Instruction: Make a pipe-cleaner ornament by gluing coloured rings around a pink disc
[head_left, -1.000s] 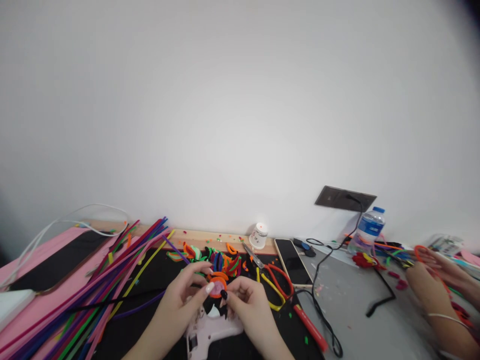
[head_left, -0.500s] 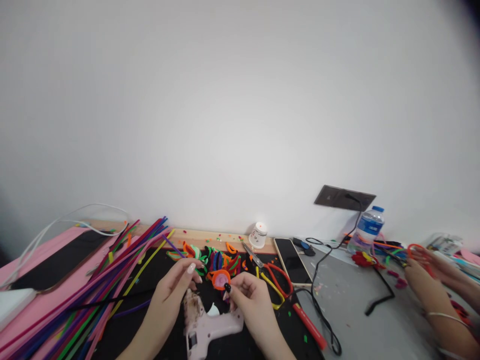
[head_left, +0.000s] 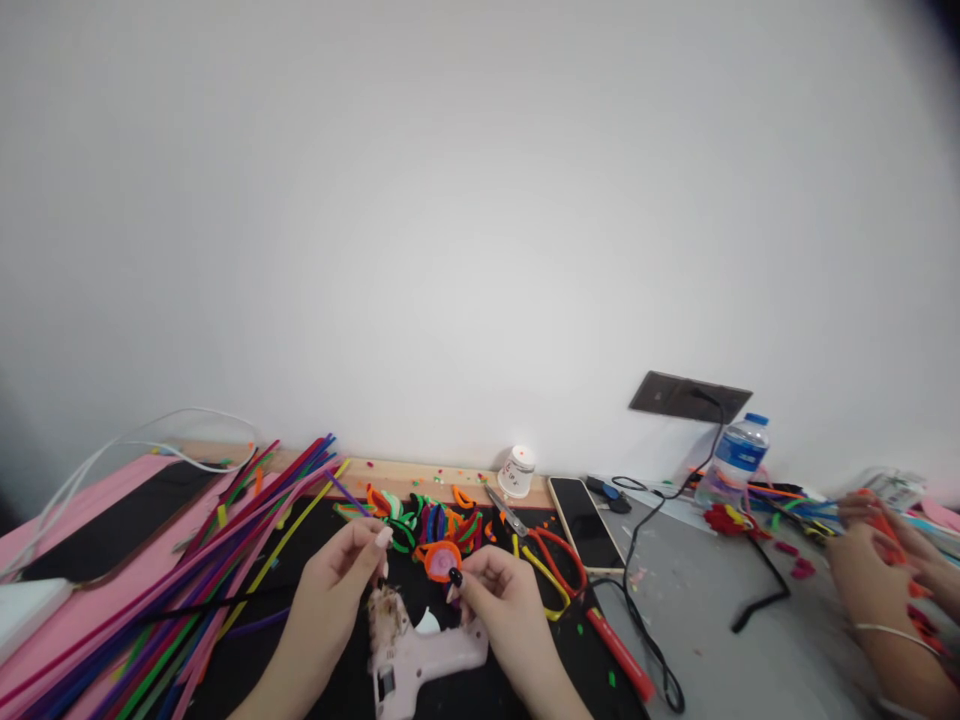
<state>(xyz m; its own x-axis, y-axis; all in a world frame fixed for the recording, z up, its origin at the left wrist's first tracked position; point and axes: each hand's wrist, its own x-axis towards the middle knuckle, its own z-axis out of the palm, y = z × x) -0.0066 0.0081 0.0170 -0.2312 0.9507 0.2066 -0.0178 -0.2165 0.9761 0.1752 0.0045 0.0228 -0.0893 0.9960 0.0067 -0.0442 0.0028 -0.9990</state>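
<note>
My right hand (head_left: 501,605) pinches a small round piece with an orange rim and a pink middle (head_left: 444,561) between thumb and fingers. The thumb and fingers of my left hand (head_left: 330,595) are pressed together just left of that piece; what they hold, if anything, is too small to make out. Below and between my hands lies a pale pink glue gun (head_left: 435,655) with a brown-stained nozzle end. Behind the round piece is a heap of bent, colourful pipe-cleaner pieces (head_left: 435,520) on the black mat (head_left: 300,670).
A bundle of long pipe cleaners (head_left: 195,590) lies to the left. On the right are scissors (head_left: 551,550), a phone (head_left: 585,522), a red stick (head_left: 619,655), a black cable (head_left: 637,610) and a water bottle (head_left: 739,455). A paper cup (head_left: 516,472) stands by the wall. Another person's hands (head_left: 874,560) work at far right.
My left hand has shifted slightly left, its fingertips drawn closer together. My right hand stays almost still with the round piece. The other person's hands have moved right with something orange.
</note>
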